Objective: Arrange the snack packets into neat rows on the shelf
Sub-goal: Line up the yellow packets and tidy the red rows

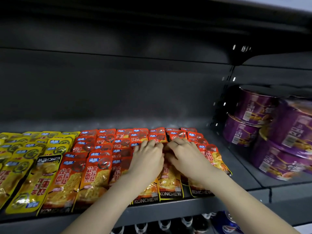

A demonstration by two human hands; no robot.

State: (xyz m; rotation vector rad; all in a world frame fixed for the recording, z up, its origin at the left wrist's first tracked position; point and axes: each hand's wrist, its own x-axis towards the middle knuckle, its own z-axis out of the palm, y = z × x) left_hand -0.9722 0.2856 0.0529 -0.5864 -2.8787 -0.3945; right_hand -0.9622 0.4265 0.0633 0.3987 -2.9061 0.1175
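Note:
Orange-red snack packets [94, 173] lie in overlapping rows across the middle of a grey shelf [168, 211]. Yellow packets [22, 166] fill the left part, one [33, 186] turned upside down next to the orange ones. My left hand [148, 159] and my right hand [184, 157] lie side by side, palms down, on the orange packets right of centre. Their fingers bend over the top edges of packets in the middle rows. The fingertips are hidden, so I cannot tell whether they pinch a packet.
Purple instant-noodle bowls [270, 132] are stacked on the adjoining shelf section to the right. The dark back panel [118, 90] rises behind the packets, with a bare strip of shelf in front of it. Bottles [185, 223] stand on the shelf below.

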